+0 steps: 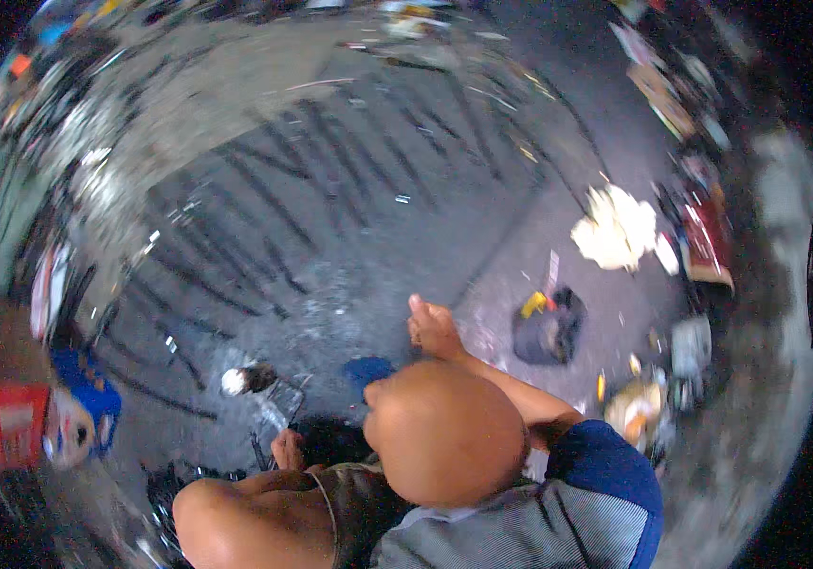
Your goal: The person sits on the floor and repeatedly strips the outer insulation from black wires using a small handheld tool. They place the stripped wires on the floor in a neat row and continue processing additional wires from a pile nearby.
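Observation:
Motion blurs the picture. My right hand reaches out at the middle, over the grey floor. One digit sticks up apart from the curled fingers, and nothing shows in it, so I take it as open. Low at the left, my left hand is closed beside my bent knee. Its fingers seem wrapped round something dark and thin that I cannot make out. Just beyond that hand lies a shiny, pale flat piece, beside a dark object with a bright white round end. A blue round patch shows between the hands.
Long dark strips lie in rows across the grey floor. To the right stand a dark pot with a yellow item and a bright white heap. Red and blue boxes are at the left; clutter lines the edges.

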{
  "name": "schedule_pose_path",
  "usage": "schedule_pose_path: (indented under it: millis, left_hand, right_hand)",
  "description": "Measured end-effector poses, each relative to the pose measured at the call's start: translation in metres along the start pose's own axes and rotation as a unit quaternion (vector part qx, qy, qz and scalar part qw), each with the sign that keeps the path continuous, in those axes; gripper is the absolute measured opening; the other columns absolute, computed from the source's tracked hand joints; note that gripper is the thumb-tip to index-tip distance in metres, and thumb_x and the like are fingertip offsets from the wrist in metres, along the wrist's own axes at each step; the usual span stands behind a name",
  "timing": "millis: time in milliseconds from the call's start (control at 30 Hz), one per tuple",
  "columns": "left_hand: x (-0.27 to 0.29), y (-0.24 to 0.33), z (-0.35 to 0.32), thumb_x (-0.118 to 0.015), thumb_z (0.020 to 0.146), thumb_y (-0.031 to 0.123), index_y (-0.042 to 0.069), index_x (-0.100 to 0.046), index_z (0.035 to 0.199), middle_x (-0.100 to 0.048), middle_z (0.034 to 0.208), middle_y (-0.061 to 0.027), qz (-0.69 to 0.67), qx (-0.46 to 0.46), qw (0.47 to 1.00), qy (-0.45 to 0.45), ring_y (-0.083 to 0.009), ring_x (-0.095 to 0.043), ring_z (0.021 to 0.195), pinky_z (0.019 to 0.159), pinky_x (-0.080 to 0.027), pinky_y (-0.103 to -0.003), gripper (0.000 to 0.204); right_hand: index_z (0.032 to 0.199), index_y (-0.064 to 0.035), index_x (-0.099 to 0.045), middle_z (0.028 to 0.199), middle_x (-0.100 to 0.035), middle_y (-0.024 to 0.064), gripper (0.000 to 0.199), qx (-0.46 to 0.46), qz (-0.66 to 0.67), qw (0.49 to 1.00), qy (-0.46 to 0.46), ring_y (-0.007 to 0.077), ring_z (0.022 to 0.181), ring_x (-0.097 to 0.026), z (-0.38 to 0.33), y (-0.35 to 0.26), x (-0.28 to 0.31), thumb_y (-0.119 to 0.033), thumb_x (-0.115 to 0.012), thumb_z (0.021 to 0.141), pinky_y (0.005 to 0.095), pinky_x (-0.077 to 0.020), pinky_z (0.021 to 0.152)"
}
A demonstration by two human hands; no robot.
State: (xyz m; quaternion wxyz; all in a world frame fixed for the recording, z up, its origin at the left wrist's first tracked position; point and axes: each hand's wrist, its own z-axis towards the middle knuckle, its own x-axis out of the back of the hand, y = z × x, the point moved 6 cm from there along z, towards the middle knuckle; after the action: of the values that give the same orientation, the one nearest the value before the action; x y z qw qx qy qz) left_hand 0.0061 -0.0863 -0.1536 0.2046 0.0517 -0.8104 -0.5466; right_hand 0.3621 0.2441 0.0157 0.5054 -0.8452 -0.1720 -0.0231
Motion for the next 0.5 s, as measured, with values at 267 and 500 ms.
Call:
schedule_pose_path:
  millis: [267, 500]
  left_hand:
    - [-0.077, 0.077, 0.062, -0.06, 0.089, 0.014, 0.002, -0.063, 0.075, -0.061, 0.068, -0.0096, 0.143, 0.031, 0.958, -0.245, -0.0167, -0.056, 0.064, 0.063, -0.045, -0.032, 0.018]
    - [-0.157, 0.149, 0.102, -0.06, 0.089, 0.014, 0.002, -0.063, 0.076, -0.061, 0.069, -0.0097, 0.246, -0.022, 0.893, -0.376, -0.0171, -0.056, 0.064, 0.063, -0.045, -0.033, 0.018]
  right_hand:
    - [0.127, -0.0039, -0.05, 0.127, -0.055, 0.0084, 0.041, 0.26, 0.044, 0.949, -0.173, 0.0193, 0.113, -0.051, -0.126, -0.04, 0.078, -0.038, -0.053, 0.103, 0.0368, -0.0398, 0.097]
    - [0.147, -0.0012, -0.046, 0.152, -0.047, 0.0074, 0.057, 0.177, 0.193, 0.951, -0.163, 0.0173, 0.137, -0.044, -0.165, -0.011, 0.078, -0.04, -0.048, 0.105, 0.0335, -0.0343, 0.115]
